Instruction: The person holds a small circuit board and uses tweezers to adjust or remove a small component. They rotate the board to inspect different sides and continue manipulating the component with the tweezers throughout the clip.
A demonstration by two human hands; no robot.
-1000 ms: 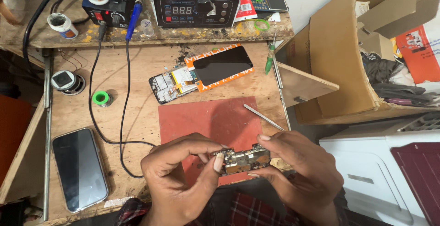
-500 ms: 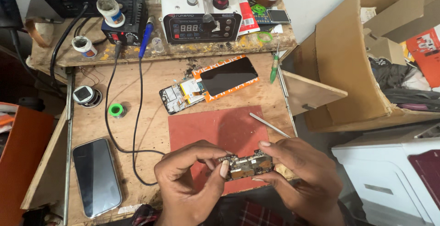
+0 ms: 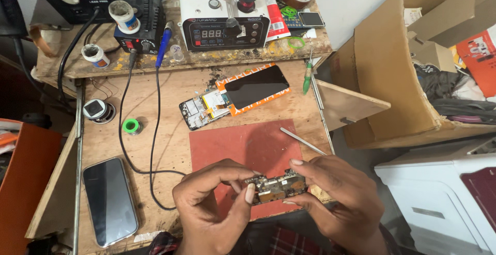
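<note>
Both hands pinch a small circuit board (image 3: 276,187) over the near edge of the red mat (image 3: 248,149): left hand (image 3: 212,203) fingers clamped on its left end, right hand (image 3: 333,201) fingers clamped on its right end. Smartphone (image 3: 109,201) lies left of mat, face up. Metal pry tool (image 3: 302,141) at mat's right edge. Opened phone w/ dark screen (image 3: 235,97) just beyond mat on the bench (image 3: 155,146). Hot-air station (image 3: 225,14) farther back.

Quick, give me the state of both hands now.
Left hand: closed, pinching the circuit board.
Right hand: closed, gripping the same circuit board.
</note>
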